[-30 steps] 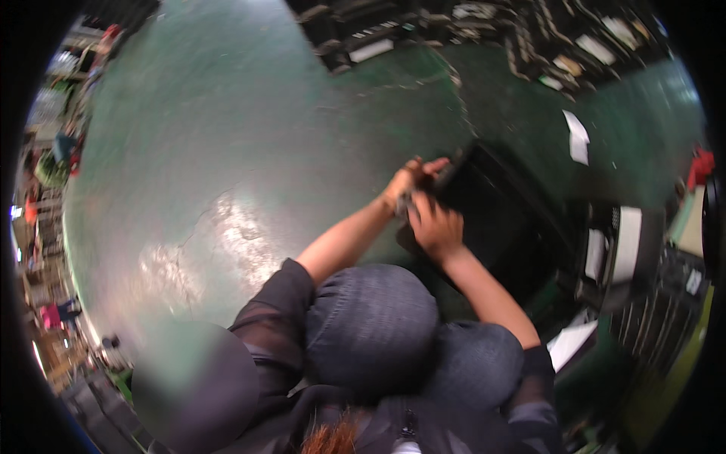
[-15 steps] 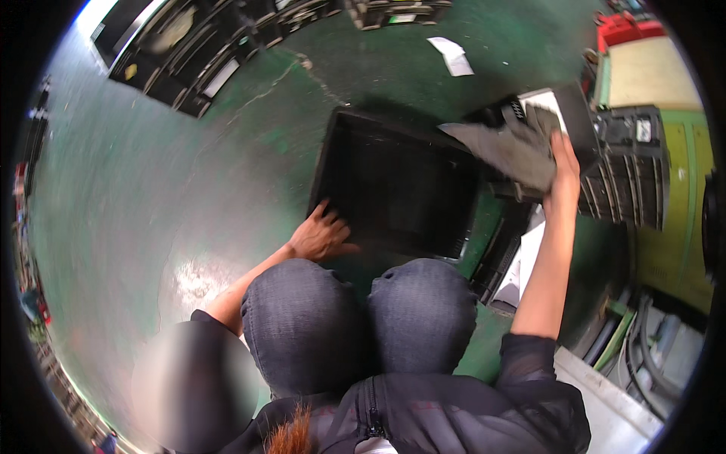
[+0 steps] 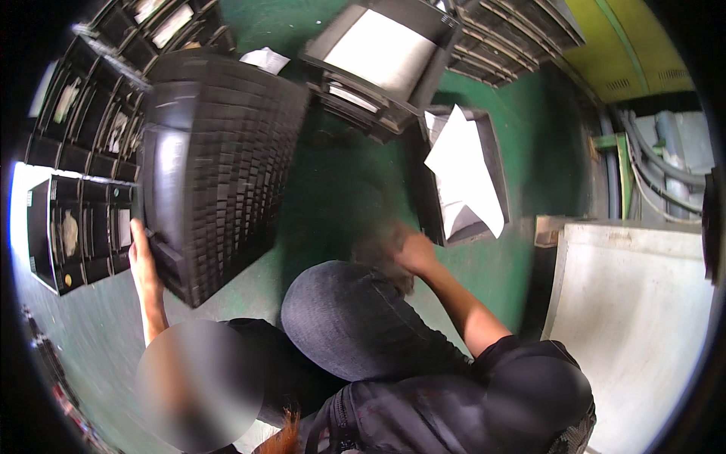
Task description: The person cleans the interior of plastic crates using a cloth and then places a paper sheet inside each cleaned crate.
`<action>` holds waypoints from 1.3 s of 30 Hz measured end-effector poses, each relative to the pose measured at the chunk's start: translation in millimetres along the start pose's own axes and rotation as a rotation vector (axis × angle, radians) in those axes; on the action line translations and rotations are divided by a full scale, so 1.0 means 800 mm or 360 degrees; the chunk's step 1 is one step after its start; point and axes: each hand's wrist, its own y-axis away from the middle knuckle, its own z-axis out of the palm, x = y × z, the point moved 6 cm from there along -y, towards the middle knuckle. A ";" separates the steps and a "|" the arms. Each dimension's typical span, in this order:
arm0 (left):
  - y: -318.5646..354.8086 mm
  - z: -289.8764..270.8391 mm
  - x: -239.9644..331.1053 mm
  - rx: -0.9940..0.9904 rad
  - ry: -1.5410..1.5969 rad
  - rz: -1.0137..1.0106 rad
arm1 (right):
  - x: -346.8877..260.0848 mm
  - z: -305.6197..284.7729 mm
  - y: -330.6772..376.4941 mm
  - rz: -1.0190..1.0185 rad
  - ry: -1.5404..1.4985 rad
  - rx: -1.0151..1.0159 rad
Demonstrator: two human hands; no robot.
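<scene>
Far-left stacks: black plastic crates [image 3: 98, 257] with pale papers [image 3: 172, 26] in them.
Left hand: bare hand [image 3: 145, 261], gripping the lower left edge of the tilted crate.
Tilted crate: black plastic box with ribbed outer face [image 3: 227, 174], up on its side, left of the knee; can't tell if its low corner touches floor.
Floor scrap: crumpled white paper [image 3: 265, 59] on green floor [image 3: 473, 291], beyond the tilted crate.
Knee: dark grey denim [image 3: 344, 321], bottom centre.
Top-centre pile: black crate [image 3: 416, 15] with a flat white sheet [image 3: 378, 49] in it, resting on another.
Right hand: bare, blurred hand [image 3: 414, 253], closed around a grey-brown cloth [image 3: 382, 261] just above the knee.
Paper box: shallow black plastic box [image 3: 491, 147], loose white sheets [image 3: 457, 166] poking over its rim.
Far right: pale metal panel [image 3: 635, 325], grey hoses [image 3: 665, 159], yellow-green cabinet [image 3: 628, 45].
</scene>
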 end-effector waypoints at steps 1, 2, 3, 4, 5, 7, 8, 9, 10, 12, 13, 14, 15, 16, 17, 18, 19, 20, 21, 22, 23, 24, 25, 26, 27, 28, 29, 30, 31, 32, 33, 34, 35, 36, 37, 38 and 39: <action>-0.001 0.001 -0.022 -0.0197 0.0358 -0.0174 | 0.006 -0.025 0.005 -0.0234 -0.0061 0.0544; -0.005 0.004 -0.046 -0.0305 0.0539 -0.0186 | 0.020 -0.054 0.020 -0.0456 -0.0096 0.1099; 0.008 -0.015 -0.085 -0.0452 0.0533 0.0024 | 0.022 -0.074 0.025 -0.0495 -0.0133 0.1314; 0.007 -0.042 -0.149 -0.0399 0.0851 -0.0255 | 0.020 -0.103 0.037 -0.0535 0.0129 0.1585; 0.013 -0.054 -0.199 -0.0346 0.0994 -0.0381 | 0.052 -0.104 0.023 -0.0336 0.0124 0.1522; 0.032 -0.059 -0.273 -0.0248 0.1060 -0.0523 | 0.078 -0.117 0.016 -0.0117 0.0406 0.1500; 0.040 -0.058 -0.296 -0.0232 0.1052 -0.0543 | 0.093 -0.117 0.008 0.0057 0.0615 0.1435; 0.044 -0.049 -0.309 -0.0243 0.1032 -0.0549 | 0.106 -0.115 0.002 0.0217 0.0813 0.1362; 0.049 -0.040 -0.317 -0.0249 0.1002 -0.0554 | 0.113 -0.118 0.002 0.0276 0.0802 0.1288; 0.049 -0.017 -0.320 -0.0294 0.0935 -0.0555 | 0.150 -0.116 0.003 0.0274 0.0887 0.1315; 0.048 -0.007 -0.320 -0.0326 0.0926 -0.0548 | 0.174 -0.118 0.001 0.0236 0.0980 0.1454; 0.049 -0.002 -0.325 -0.0347 0.0909 -0.0540 | 0.186 -0.131 0.005 0.0168 0.0784 0.1541; 0.049 -0.001 -0.330 -0.0351 0.0895 -0.0527 | 0.190 -0.152 0.015 0.0108 0.0600 0.1611; 0.048 0.002 -0.334 -0.0362 0.0883 -0.0507 | 0.196 -0.174 0.025 0.0134 0.0405 0.1708; 0.044 -0.001 -0.336 -0.0364 0.0863 -0.0455 | 0.196 -0.197 0.039 0.0165 0.0203 0.1806; 0.041 0.002 -0.340 -0.0373 0.0850 -0.0379 | 0.176 -0.226 0.051 0.0215 0.0119 0.1826; 0.028 -0.001 -0.336 -0.0399 0.0857 -0.0278 | 0.171 -0.251 0.064 0.0155 -0.0060 0.1821; 0.017 -0.001 -0.327 -0.0419 0.0890 -0.0184 | 0.172 -0.272 0.071 0.0127 -0.0076 0.1863; 0.004 0.007 -0.304 -0.0450 0.0976 -0.0093 | 0.177 -0.294 0.076 0.0092 -0.0097 0.1912; -0.003 0.012 -0.283 -0.0465 0.1117 -0.0069 | 0.184 -0.312 0.080 0.0028 -0.0393 0.1866; -0.007 0.019 -0.252 -0.0482 0.1263 -0.0040 | 0.186 -0.329 0.085 -0.0051 -0.0689 0.1812; -0.007 0.021 -0.223 -0.0336 0.1123 -0.0026 | 0.190 -0.343 0.091 -0.0128 -0.0974 0.1733; -0.006 0.021 -0.192 -0.0187 0.0976 -0.0018 | 0.180 -0.356 0.103 -0.0167 -0.1000 0.1748; 0.004 0.022 -0.156 -0.0003 0.0928 -0.0190 | 0.156 -0.363 0.113 -0.0215 -0.1036 0.1756; 0.014 0.018 -0.125 0.0183 0.0873 -0.0357 | 0.134 -0.369 0.119 -0.0266 -0.1076 0.1761; 0.012 0.000 -0.101 0.0209 0.0673 -0.0244 | 0.118 -0.374 0.115 -0.0350 -0.1099 0.1744; 0.011 -0.025 -0.079 0.0261 0.0471 -0.0125 | 0.091 -0.375 0.111 -0.0424 -0.1059 0.1756; 0.015 -0.035 -0.053 0.0333 0.0392 0.0205 | 0.062 -0.373 0.104 -0.0494 -0.1012 0.1761; 0.023 -0.042 -0.030 0.0360 0.0149 0.0496 | 0.031 -0.370 0.100 -0.0573 -0.0962 0.1760; 0.043 -0.040 -0.007 0.0574 -0.0009 0.0728 | -0.002 -0.360 0.089 -0.0598 -0.0812 0.1761; 0.069 -0.030 0.020 0.0789 -0.0181 0.0958 | -0.043 -0.353 0.091 -0.0742 -0.0600 0.1866; 0.078 -0.014 0.027 0.0792 -0.0584 0.1077 | -0.082 -0.343 0.094 -0.0879 -0.0384 0.1969; 0.085 -0.003 0.028 0.0793 -0.1011 0.1167 | -0.121 -0.327 0.093 -0.1031 -0.0187 0.2058; 0.097 0.013 0.035 0.0829 -0.1308 0.1487 | -0.162 -0.313 0.095 -0.1315 0.0118 0.2148; 0.103 0.028 0.028 0.0833 -0.1513 0.1759 | -0.202 -0.295 0.093 -0.1457 0.0167 0.2078; 0.102 0.038 0.022 0.0768 -0.1593 0.1877 | -0.239 -0.279 0.091 -0.1661 0.0178 0.2070; 0.104 0.042 0.006 0.0691 -0.1680 0.1979 | -0.275 -0.259 0.086 -0.1868 0.0180 0.2047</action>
